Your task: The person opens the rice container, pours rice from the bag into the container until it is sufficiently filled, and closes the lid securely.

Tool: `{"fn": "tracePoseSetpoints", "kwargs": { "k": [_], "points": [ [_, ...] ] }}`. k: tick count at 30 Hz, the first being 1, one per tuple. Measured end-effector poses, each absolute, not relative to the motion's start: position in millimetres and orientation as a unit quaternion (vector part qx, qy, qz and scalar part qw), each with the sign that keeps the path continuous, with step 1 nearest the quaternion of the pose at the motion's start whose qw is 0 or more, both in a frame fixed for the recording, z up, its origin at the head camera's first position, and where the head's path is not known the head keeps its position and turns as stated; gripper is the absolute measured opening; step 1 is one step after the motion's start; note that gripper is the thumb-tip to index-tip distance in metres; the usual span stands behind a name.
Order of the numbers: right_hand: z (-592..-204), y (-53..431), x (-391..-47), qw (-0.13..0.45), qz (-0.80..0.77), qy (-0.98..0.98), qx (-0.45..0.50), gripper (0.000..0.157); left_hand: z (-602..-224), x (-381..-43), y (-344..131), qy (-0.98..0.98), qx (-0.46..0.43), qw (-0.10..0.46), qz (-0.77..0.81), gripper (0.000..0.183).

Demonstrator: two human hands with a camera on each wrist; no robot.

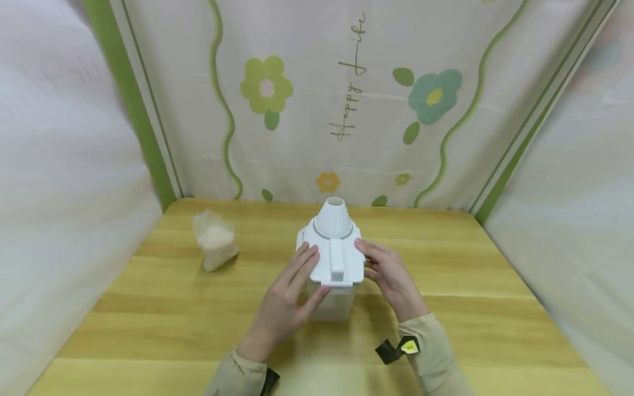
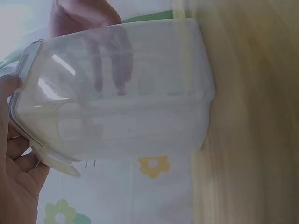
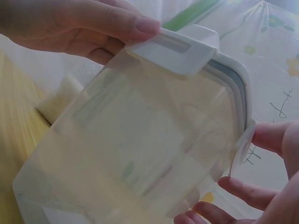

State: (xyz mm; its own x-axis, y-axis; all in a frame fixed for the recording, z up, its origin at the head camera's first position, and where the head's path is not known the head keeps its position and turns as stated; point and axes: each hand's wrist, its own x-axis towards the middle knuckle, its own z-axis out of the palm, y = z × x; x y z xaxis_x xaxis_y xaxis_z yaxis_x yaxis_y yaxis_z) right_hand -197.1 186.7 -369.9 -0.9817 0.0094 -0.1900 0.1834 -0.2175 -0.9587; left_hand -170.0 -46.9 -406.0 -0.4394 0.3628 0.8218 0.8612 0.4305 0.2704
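Observation:
A clear plastic storage container (image 1: pixel 329 309) stands upright on the table under a white lid (image 1: pixel 322 267), which carries a cone-shaped cup (image 1: pixel 333 220). My left hand (image 1: pixel 282 308) grips the lid's left side, its thumb at the front latch (image 3: pixel 173 53). In the left wrist view, its fingers curl by a side flap (image 2: pixel 58 163) that sticks outward. On the other side, my right hand (image 1: pixel 391 275) pinches the right latch flap (image 3: pixel 241 147), thumb above and fingers below. The container's see-through walls show the right fingers behind them in the left wrist view.
A clear bag of pale grains (image 1: pixel 216 242) lies to the left on the wooden table (image 1: pixel 163 308). Printed curtains (image 1: pixel 297 154) hang behind the table and along both sides. A black wrist device (image 1: pixel 388 350) is on the right sleeve.

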Motion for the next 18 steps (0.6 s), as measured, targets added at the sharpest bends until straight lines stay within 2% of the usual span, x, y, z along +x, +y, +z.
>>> {"fn": "tracePoseSetpoints", "kwargs": {
  "k": [5,13,18],
  "points": [
    [-369,186,-197,0.046,-0.779,0.62,0.087,0.055,-407,-170,-44,-0.776,-0.389,0.344,-0.359,0.058],
    [-366,188,-197,0.054,-0.766,0.635,0.081,0.054,-408,-168,-43,-0.777,-0.384,0.34,-0.364,0.058],
    [-353,193,-199,0.086,-0.737,0.668,0.052,0.05,-409,-168,-43,-0.779,-0.381,0.338,-0.366,0.057]
  ]
}}
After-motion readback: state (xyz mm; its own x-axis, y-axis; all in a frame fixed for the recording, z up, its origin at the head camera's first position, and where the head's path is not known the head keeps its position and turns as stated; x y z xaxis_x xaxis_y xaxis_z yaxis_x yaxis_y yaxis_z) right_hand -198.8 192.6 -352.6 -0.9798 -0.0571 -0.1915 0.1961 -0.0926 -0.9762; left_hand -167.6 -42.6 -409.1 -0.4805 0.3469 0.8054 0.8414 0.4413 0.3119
